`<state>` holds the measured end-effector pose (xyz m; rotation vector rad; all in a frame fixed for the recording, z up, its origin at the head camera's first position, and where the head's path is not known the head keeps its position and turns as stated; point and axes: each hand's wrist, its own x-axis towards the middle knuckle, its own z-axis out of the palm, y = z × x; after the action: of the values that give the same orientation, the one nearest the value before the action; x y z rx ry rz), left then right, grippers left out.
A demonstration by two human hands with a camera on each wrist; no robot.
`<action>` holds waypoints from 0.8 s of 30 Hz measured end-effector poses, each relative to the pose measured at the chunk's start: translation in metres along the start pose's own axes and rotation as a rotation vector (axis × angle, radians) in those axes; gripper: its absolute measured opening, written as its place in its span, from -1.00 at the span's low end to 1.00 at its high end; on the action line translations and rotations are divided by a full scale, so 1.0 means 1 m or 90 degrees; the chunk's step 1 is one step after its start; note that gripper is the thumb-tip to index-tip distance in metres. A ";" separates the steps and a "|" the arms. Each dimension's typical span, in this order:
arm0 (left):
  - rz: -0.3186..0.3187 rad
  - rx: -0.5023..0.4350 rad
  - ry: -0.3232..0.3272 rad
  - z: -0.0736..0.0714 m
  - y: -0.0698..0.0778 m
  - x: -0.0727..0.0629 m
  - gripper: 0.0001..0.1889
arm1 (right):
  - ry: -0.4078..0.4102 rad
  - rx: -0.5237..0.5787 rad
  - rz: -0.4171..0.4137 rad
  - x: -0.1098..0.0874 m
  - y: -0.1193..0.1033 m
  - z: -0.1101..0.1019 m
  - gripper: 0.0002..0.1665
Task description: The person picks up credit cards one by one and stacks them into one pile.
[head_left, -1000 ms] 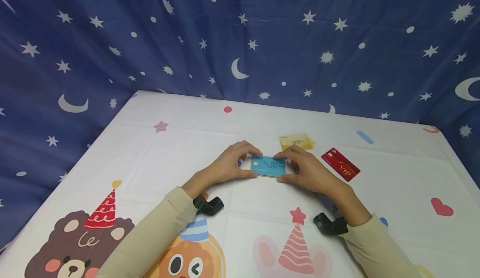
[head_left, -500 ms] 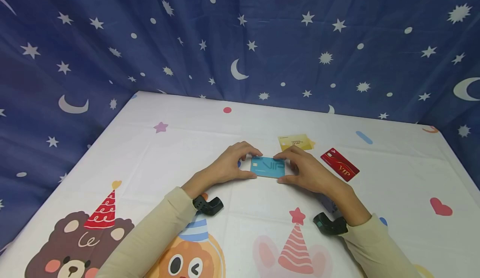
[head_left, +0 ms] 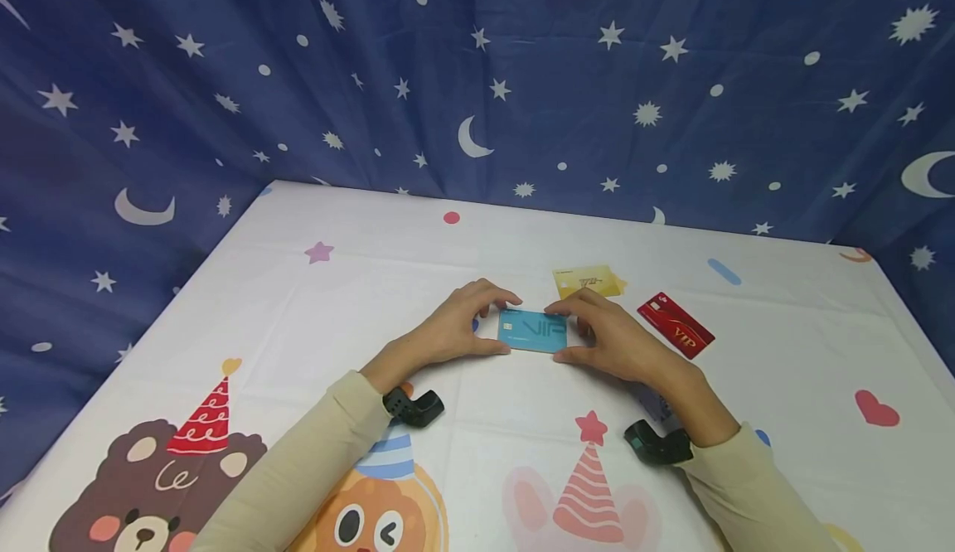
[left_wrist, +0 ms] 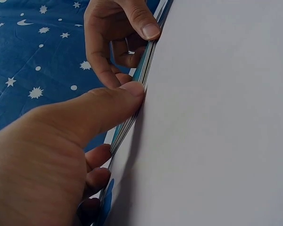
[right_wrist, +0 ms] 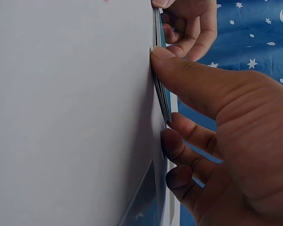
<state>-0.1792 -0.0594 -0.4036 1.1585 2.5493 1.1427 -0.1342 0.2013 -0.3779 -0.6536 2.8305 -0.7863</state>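
Note:
A stack of several cards, topped by a light blue VIP card (head_left: pixel 533 331), is held over the middle of the white table. My left hand (head_left: pixel 458 324) pinches its left end, thumb on the near long edge and fingers at the far edge. At the other end my right hand (head_left: pixel 615 332) pinches it in the same way. The layered edges of the card stack (left_wrist: pixel 140 77) show in the left wrist view, with the left thumb pressed against them. In the right wrist view the stack's edges (right_wrist: pixel 161 96) run from hand to hand.
Behind the right hand lies a yellow card (head_left: pixel 588 280), with another yellow corner beside it. A red VIP card (head_left: pixel 676 326) lies to the right. A dark bluish card (head_left: pixel 651 403) is partly hidden beneath the right wrist. A starry blue cloth (head_left: pixel 373 79) hangs behind the table.

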 end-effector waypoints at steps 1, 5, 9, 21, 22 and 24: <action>-0.002 0.000 0.000 0.000 0.000 0.000 -0.38 | 0.000 0.000 0.000 0.000 0.000 0.000 -0.26; -0.006 -0.003 -0.002 0.000 0.000 0.000 -0.38 | 0.000 0.000 0.003 0.000 0.000 0.000 -0.27; -0.005 -0.005 -0.004 0.000 0.000 0.000 -0.38 | -0.002 -0.001 0.007 0.000 -0.001 0.000 -0.27; -0.002 0.005 -0.010 0.001 -0.002 0.001 -0.40 | -0.006 -0.003 0.011 0.000 0.000 0.000 -0.24; -0.002 0.004 -0.010 0.001 -0.002 0.001 -0.40 | -0.007 -0.003 0.010 0.000 0.000 0.000 -0.24; -0.004 0.004 -0.011 0.001 -0.002 0.000 -0.40 | -0.010 -0.002 0.010 0.000 0.000 -0.001 -0.23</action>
<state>-0.1804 -0.0595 -0.4057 1.1560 2.5443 1.1188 -0.1346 0.2015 -0.3775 -0.6345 2.8198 -0.7713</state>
